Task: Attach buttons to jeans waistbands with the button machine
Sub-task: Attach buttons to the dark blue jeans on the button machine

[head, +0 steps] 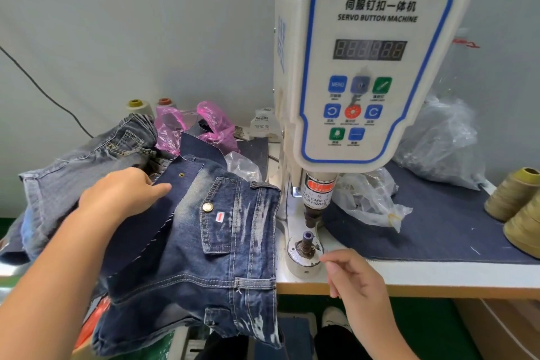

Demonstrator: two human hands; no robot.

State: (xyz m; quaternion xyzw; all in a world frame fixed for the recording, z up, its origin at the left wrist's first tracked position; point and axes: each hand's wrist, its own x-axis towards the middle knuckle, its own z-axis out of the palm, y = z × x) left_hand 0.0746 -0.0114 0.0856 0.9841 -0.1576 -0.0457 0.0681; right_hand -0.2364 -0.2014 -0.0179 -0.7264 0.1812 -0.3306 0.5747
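While the left hand (122,193) presses flat on the dark jeans (204,242) with fingers straight, the right hand (355,278) hovers loosely curled, holding nothing, beside the button machine (365,67).

The gap between the machine's punch (312,218) and lower die (305,245) is open from the front. Dark jeans (210,248) crowd its left side; a clear plastic bag (369,202) lies just right, on the counter (438,273).

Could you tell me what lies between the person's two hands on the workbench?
In the head view, dark jeans with a metal button on the pocket flap lie between the left hand and right hand.
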